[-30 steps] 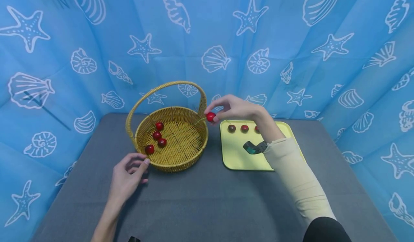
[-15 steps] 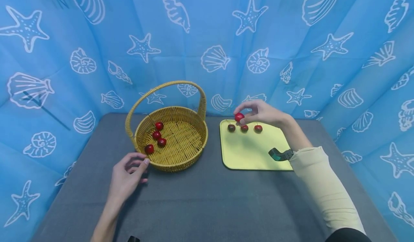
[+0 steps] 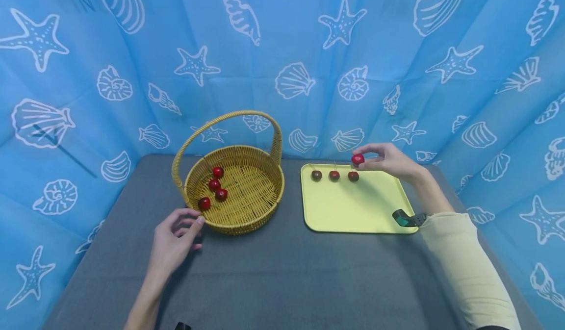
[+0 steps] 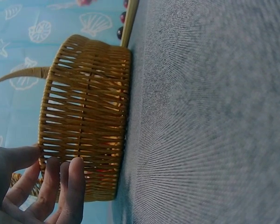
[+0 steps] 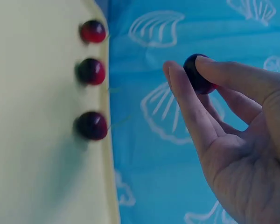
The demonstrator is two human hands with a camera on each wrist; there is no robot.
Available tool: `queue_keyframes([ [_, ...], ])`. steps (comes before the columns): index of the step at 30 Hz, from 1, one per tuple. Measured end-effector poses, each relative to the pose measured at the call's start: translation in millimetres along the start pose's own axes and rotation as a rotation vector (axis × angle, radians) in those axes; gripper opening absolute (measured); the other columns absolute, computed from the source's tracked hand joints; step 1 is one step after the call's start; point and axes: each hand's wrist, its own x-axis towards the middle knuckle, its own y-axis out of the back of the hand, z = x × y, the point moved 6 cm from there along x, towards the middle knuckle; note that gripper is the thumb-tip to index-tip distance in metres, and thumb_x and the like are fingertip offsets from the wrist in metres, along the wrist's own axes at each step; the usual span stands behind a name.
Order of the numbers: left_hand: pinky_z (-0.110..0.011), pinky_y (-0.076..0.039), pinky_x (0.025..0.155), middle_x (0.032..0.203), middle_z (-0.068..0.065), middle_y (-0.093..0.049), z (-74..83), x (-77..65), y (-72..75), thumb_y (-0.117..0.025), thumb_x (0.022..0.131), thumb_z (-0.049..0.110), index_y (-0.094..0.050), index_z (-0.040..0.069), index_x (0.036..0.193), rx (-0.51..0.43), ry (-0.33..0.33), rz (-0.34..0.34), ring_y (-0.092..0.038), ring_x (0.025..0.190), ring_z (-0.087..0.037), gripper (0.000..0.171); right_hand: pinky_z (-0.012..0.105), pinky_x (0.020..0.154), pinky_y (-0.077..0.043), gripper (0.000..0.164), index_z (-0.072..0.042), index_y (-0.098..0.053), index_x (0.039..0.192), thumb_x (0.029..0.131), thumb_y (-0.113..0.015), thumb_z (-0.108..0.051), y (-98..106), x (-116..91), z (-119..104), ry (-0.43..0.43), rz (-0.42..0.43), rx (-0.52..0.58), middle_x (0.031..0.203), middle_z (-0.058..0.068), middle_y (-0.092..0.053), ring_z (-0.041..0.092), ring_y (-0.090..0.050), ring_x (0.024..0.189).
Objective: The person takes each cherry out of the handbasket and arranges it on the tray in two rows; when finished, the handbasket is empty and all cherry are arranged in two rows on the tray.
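My right hand (image 3: 388, 161) pinches a red cherry (image 3: 358, 159) between thumb and fingertips, above the far edge of the yellow tray (image 3: 353, 212). In the right wrist view the held cherry (image 5: 199, 74) looks dark, partly covered by the thumb. Three cherries with stems, one of them the right-hand cherry (image 3: 353, 176), sit in a row along the tray's far side. My left hand (image 3: 174, 239) holds the near-left rim of the wicker basket (image 3: 240, 229). In the left wrist view its thumb is at the rim, its fingers (image 4: 75, 182) along the outer wall. Several cherries (image 3: 215, 184) lie in the basket's left half.
The basket's tall arched handle (image 3: 229, 114) rises over it. A grey cloth (image 3: 282, 281) covers the table. Behind and at both sides hangs a blue curtain (image 3: 265, 40) with white shells and starfish, close to the table's far edge.
My right hand has carried the cherry rightward from beside the basket's right rim, across the tray's far side, to above the right-hand cherry of the row. The left hand has stayed at the basket.
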Motion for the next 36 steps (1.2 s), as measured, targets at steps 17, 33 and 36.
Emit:
queue_keyframes([
  [17,-0.032,-0.072,0.069,0.12,-0.022,-0.074,-1.0,0.6,0.1,-0.072,0.107,0.033,-0.065,0.011,0.134,0.01,0.024,0.001,-0.077,0.092,-0.023,0.036,0.025,0.095,-0.064,0.053,0.004,-0.056,0.151,0.105,-0.074,-0.017,5.1,-3.8,81.8,-0.083,0.062,-0.063,0.158,0.032,-0.054,0.031,-0.075,0.126],
  [33,-0.036,-0.073,0.069,0.118,-0.025,-0.074,0.8,-1.0,-0.6,-0.072,0.107,0.031,-0.065,0.01,0.134,0.018,0.008,0.016,-0.077,0.089,-0.024,0.034,0.015,0.085,-0.061,0.047,0.013,-0.055,0.148,0.106,-0.067,-0.002,0.7,-0.2,109.5,-0.071,0.11,-0.137,0.15,0.042,-0.055,0.058,-0.062,0.133],
  [36,-0.036,-0.073,0.069,0.118,-0.025,-0.074,1.6,-1.3,-0.6,-0.072,0.107,0.032,-0.065,0.01,0.134,0.017,0.008,0.017,-0.077,0.09,-0.025,0.035,0.015,0.086,-0.061,0.046,0.01,-0.056,0.147,0.105,-0.069,-0.004,0.8,-1.3,108.6,-0.067,0.121,-0.127,0.149,0.04,-0.056,0.057,-0.063,0.133],
])
